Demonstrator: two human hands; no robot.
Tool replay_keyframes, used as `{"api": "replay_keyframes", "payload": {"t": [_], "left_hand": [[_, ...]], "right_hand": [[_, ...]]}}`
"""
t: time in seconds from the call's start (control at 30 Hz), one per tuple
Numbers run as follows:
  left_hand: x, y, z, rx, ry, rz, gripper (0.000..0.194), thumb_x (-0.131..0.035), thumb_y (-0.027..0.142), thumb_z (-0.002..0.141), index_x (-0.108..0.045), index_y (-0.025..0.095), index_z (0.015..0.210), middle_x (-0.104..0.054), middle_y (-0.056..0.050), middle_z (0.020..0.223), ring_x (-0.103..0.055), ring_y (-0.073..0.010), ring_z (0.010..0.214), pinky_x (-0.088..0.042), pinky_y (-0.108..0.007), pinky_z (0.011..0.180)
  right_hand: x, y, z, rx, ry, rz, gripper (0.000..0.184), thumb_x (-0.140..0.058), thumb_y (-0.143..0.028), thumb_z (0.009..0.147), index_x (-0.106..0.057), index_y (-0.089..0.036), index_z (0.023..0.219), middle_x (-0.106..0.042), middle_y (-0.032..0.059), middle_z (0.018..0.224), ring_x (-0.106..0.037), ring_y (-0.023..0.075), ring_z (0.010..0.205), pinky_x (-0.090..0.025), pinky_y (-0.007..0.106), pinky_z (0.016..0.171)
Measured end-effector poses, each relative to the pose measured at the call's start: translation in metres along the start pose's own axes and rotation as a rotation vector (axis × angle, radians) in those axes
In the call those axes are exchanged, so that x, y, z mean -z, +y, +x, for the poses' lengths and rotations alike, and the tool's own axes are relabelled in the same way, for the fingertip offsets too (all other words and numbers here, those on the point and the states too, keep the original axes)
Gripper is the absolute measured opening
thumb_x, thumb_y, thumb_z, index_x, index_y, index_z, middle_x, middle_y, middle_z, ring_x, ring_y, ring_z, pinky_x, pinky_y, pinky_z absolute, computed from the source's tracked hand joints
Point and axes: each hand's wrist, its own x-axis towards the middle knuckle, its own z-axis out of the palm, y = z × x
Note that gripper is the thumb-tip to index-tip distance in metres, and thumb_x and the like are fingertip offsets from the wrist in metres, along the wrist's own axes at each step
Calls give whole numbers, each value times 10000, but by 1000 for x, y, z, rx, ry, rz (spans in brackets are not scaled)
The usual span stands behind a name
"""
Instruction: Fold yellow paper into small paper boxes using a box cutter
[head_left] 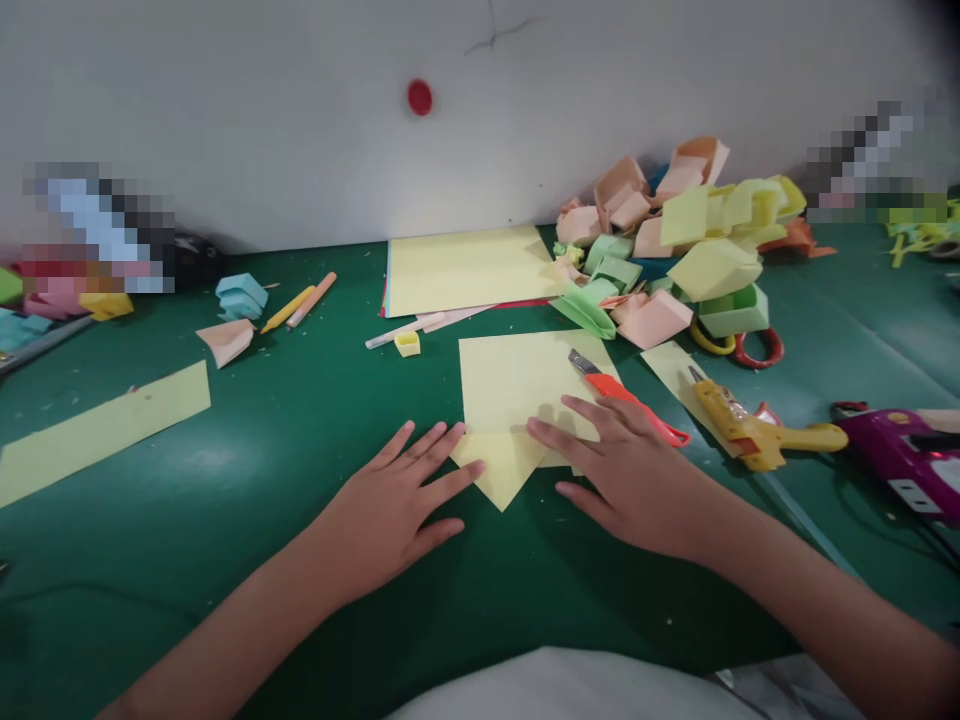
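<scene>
Spread left hand (pixel 396 502) and right hand (pixel 639 475), fingers (pixel 454 484) wide, at one paper triangle (pixel 505 482), tip to frame bottom, long edge crosswise.

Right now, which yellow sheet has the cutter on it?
The middle sheet, under the right hand: the cutter overlaps it, not the back sheet, left strip or right strip.
</scene>
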Motion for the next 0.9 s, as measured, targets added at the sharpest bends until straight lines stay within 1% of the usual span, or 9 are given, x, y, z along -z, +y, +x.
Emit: {"api": "replay_keyframes", "payload": {"t": [0.17, 0.27, 0.37, 0.43, 0.53, 0.63, 0.73, 0.8, 0.9], "left_hand": [[3, -4, -3, -21, -20, 5, 553, -422, 512, 1044, -361, 320, 1559, -308, -99, 1643, -368, -331, 1483, -264, -593, 1203], [5, -4, -2, -11, -39, 0, 567, -434, 525, 1038, -346, 336, 1565, -288, -84, 1651, -357, -325, 1489, -255, -579, 1212], [7, -3, -1, 18, -78, -8, 572, -428, 531, 1038, -311, 370, 1574, -256, -61, 1662, -343, -316, 1497, -241, -574, 1221], [8, -2, -1, 28, -87, -22, 577, -435, 531, 1035, -298, 384, 1576, -250, -49, 1664, -341, -315, 1498, -234, -575, 1225], [8, -3, -1, 30, -91, -36, 595, -453, 521, 1030, -287, 372, 1582, -255, -52, 1662, -333, -319, 1501, -233, -590, 1224], [9, -5, -1, 20, -116, -19, 601, -443, 516, 1033, -272, 363, 1589, -247, -70, 1662, -323, -339, 1502, -256, -625, 1202], [8, -6, -1, 11, -101, -5, 601, -444, 528, 1030, -270, 382, 1586, -248, -71, 1661, -339, -345, 1494, -269, -621, 1196], [8, -5, -2, 18, -76, -9, 597, -454, 530, 1026, -284, 388, 1580, -266, -64, 1657, -359, -337, 1485, -259, -601, 1209], [11, -5, -4, 42, -69, -14, 595, -457, 534, 1023, -290, 395, 1577, -287, -54, 1648, -372, -337, 1479, -223, -615, 1219]], "right_hand": [[-2, 12, -13, -48, 23, -4, 566, -458, -382, 1016, -386, -227, 1556, -618, 177, 1390, -405, 387, 1419, -397, 609, 1067], [1, 8, -13, -38, 10, 10, 585, -476, -381, 1008, -371, -230, 1563, -595, 139, 1443, -369, 393, 1435, -369, 629, 1081], [5, -9, -9, 1, 16, 32, 645, -482, -381, 999, -302, -211, 1594, -456, 88, 1580, -312, 398, 1463, -319, 649, 1116], [7, -26, -2, 68, 14, 65, 675, -471, -441, 1000, -276, -209, 1604, -335, 79, 1646, -319, 394, 1464, -320, 639, 1124], [3, -50, 15, 178, -3, 135, 743, -435, -518, 1006, -237, -138, 1613, -253, 142, 1666, -272, 378, 1503, -301, 587, 1172], [-7, -59, 30, 170, -34, 160, 806, -397, -579, 1011, -276, -21, 1580, -253, 224, 1646, -216, 364, 1533, -224, 521, 1243], [-16, -47, 29, 165, -47, 166, 809, -352, -607, 1018, -314, -10, 1562, -244, 218, 1647, -212, 350, 1536, -192, 510, 1265], [-18, -32, 17, 118, -35, 167, 798, -371, -589, 1020, -279, -29, 1580, -245, 196, 1652, -223, 329, 1536, -212, 501, 1264], [-16, -12, -5, 17, -22, 129, 735, -388, -530, 1031, -243, -90, 1602, -265, 154, 1652, -228, 329, 1535, -234, 562, 1246]]}}
